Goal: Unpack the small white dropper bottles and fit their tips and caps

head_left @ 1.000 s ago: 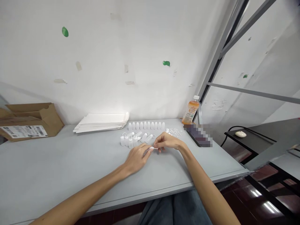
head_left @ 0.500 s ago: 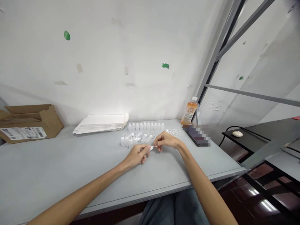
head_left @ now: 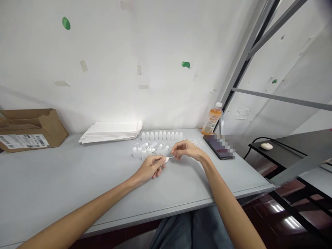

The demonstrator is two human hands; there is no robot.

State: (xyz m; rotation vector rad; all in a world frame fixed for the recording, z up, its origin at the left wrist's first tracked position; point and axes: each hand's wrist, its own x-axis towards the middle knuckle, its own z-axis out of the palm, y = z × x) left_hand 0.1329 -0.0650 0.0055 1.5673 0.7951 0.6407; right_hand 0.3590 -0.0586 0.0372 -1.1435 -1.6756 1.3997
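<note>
My left hand (head_left: 153, 167) is closed around a small white squeeze bottle (head_left: 166, 160), most of which its fingers hide; the nozzle end points right. From that end a thin white strip (head_left: 171, 157) curves toward my right hand (head_left: 187, 150), whose fingers are pinched at its far end. Just beyond the hands stands and lies a loose group of translucent white bottles (head_left: 144, 154), some with thin looped strips. Behind these runs a straight row of upright white bottles (head_left: 160, 136). Small white pieces (head_left: 196, 142) lie scattered past my right hand.
A stack of white envelopes (head_left: 111, 132) lies against the wall, with an open cardboard box (head_left: 53, 128) at far left. On the right are an orange drink bottle (head_left: 212, 119) and a dark phone (head_left: 218, 147). A mouse (head_left: 266, 146) rests on a black side table.
The view has tilted down and shifted slightly. My right hand has drawn a little up and away from the left, and the strip between them now shows as a curve.
</note>
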